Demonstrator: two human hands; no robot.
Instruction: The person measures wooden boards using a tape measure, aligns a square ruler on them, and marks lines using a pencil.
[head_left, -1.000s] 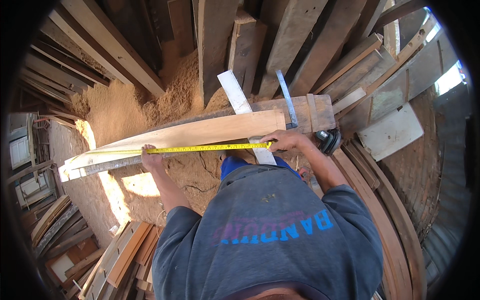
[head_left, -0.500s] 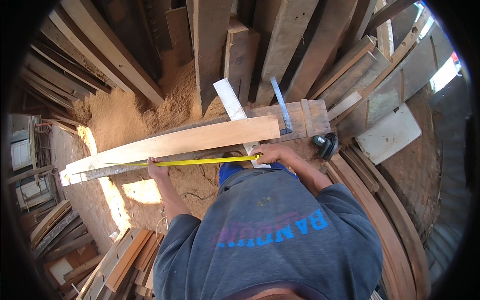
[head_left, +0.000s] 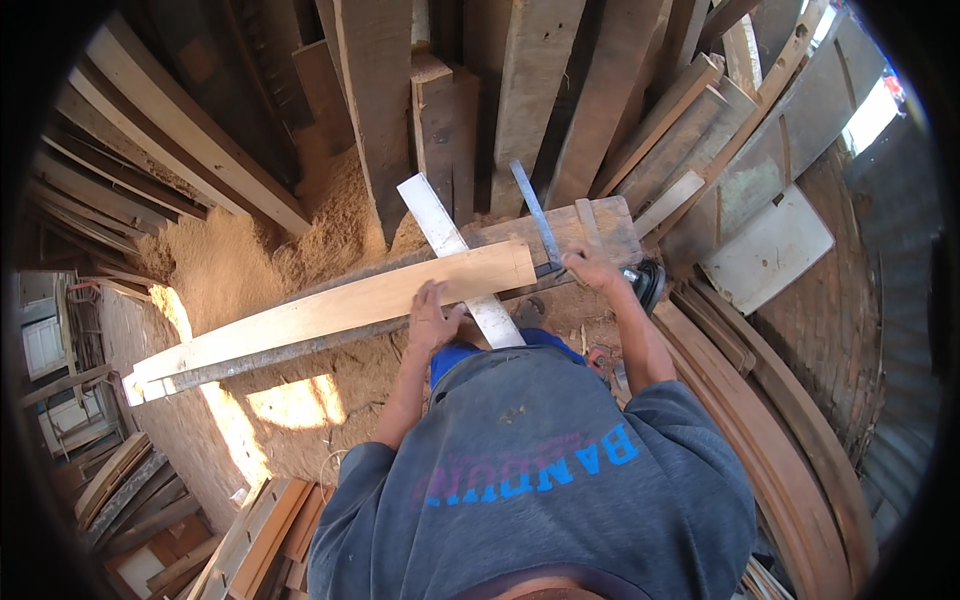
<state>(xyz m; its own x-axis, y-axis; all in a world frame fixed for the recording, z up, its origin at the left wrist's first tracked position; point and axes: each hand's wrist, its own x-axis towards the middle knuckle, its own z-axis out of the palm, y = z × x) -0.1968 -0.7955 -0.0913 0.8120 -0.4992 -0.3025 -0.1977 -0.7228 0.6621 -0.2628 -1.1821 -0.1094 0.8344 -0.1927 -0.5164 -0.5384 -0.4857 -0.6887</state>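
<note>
Gone since the earlier frame: the yellow tape. Left hand [head_left: 432, 318] rests with fingers spread, released, on the pale board [head_left: 330, 308] mid-frame. Right hand [head_left: 590, 268] grasps the square's blade [head_left: 535, 222]. Marking step judged next; it calls for steady alignment.

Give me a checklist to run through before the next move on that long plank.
1. Left hand flat on the long plank: ok.
2. Right hand at the metal square: ok; grip on it: cannot tell.
3. Plank resting on the dark beam beneath: ok.
4. White strip crossing under the plank: cannot tell if it wobbles.
5. Pencil line on the plank: cannot tell.
</note>
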